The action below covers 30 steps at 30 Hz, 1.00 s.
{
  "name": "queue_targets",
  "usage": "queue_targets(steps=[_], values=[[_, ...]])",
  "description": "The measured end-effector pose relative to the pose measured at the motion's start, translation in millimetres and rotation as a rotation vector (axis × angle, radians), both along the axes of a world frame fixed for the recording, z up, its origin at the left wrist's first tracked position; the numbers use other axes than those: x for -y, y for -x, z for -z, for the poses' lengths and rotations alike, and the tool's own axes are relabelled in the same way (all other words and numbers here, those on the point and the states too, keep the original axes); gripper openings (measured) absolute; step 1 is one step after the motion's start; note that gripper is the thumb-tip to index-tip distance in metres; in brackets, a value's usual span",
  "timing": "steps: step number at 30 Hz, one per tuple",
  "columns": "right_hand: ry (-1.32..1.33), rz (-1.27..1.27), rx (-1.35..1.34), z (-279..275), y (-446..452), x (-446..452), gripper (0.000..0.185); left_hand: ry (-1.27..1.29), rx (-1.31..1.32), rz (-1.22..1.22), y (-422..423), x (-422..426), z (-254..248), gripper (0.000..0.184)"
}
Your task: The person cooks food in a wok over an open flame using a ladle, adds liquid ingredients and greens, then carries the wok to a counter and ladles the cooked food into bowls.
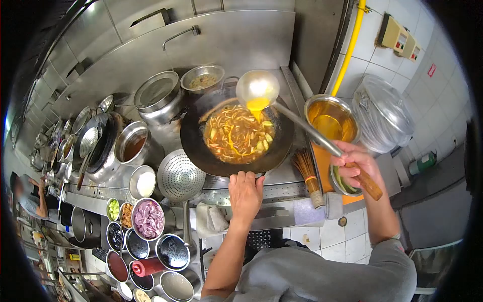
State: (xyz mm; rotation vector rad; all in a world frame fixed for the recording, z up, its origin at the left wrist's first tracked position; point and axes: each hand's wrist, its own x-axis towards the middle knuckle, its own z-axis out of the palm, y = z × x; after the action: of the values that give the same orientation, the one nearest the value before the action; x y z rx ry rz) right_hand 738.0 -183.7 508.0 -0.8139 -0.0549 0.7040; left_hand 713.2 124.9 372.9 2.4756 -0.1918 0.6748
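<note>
In the head view a dark wok (193,143) sits on the range, holding a brown sauce with pale strips and yellow-green chunks (236,133). My left hand (245,194) is closed on the wok's near edge; whether a handle lies under the fingers is hidden. My right hand (358,166) grips the wooden handle of a long metal ladle (257,85). The ladle's bowl is tilted above the wok's far right side. Yellow liquid (257,111), resembling beaten egg, runs from it into the sauce, where a yellow streak shows.
A metal pot of yellow oil (332,118) stands right of the wok, near a bamboo brush (305,168). A perforated skimmer (181,175) lies left. Pots of sauce and chopped onion (148,219) crowd the lower left. Another person (32,196) stands far left.
</note>
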Motion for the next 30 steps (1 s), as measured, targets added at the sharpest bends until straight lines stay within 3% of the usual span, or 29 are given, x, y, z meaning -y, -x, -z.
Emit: queue_targets(steps=[5,9,14,20,23,30], values=[[-0.262,-0.005,-0.073,42,-13,-20,0.057,-0.021,-0.026,0.006,1,1,0,0.022],[0.144,0.153,0.086,28,-23,-32,0.066,-0.023,0.010,0.019,3,-1,6,0.022],[0.546,0.161,0.225,7,-16,-12,0.073,-0.007,0.007,0.016,4,-2,5,0.022],[0.429,0.063,0.065,-6,12,1,0.070,0.012,-0.001,0.011,3,0,-1,0.020],[0.197,-0.034,-0.024,8,14,-8,0.063,0.007,0.001,0.005,1,1,-2,0.020],[0.120,-0.061,0.007,47,-31,-73,0.059,-0.018,-0.010,0.000,1,2,2,0.020]])
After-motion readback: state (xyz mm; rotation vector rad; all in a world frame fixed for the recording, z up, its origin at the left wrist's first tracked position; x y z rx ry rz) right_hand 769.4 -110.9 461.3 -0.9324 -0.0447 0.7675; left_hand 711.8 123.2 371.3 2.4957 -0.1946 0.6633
